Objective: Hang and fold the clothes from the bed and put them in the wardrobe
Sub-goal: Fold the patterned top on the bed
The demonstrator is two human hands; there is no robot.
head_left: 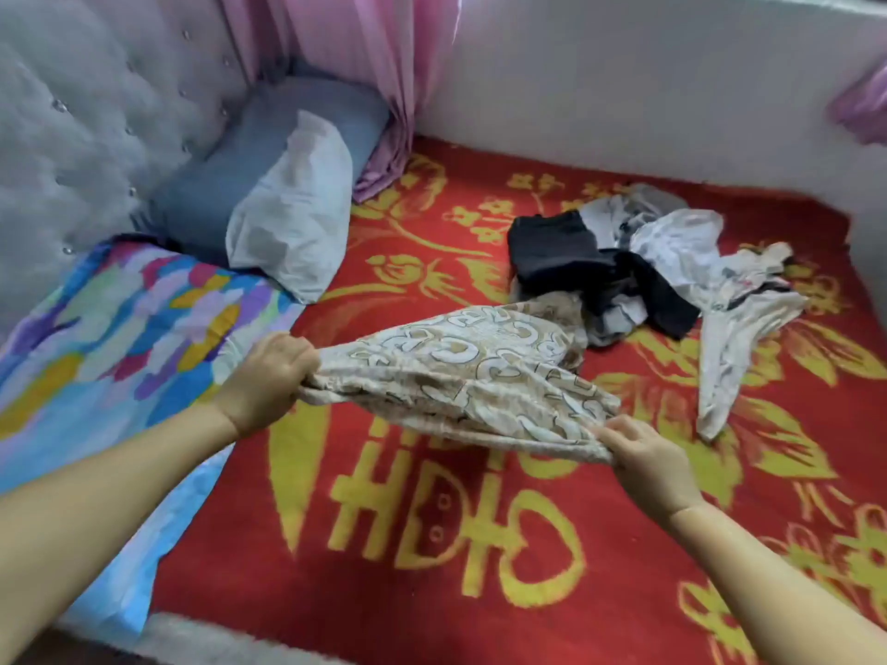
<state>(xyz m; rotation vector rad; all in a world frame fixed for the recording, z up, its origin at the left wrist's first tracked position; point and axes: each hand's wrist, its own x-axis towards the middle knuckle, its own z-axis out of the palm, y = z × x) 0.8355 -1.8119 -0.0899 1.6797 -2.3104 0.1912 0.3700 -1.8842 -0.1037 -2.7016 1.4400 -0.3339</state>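
A beige garment with a white and brown pattern [461, 371] is stretched just above the red and yellow blanket [432, 544] on the bed. My left hand [269, 376] grips its left edge in a fist. My right hand [643, 453] pinches its right edge between thumb and fingers. Behind it lies a pile of clothes: a black garment [557, 252], a grey and white one [624, 218], and a white garment [734, 343] spread toward the right.
A blue pillow [269, 151] and a white pillow [297, 208] lean at the grey tufted headboard [72, 112]. A colourful quilt [105, 338] covers the bed's left side. Pink curtains [365, 64] hang at the back, by a white wall [624, 88].
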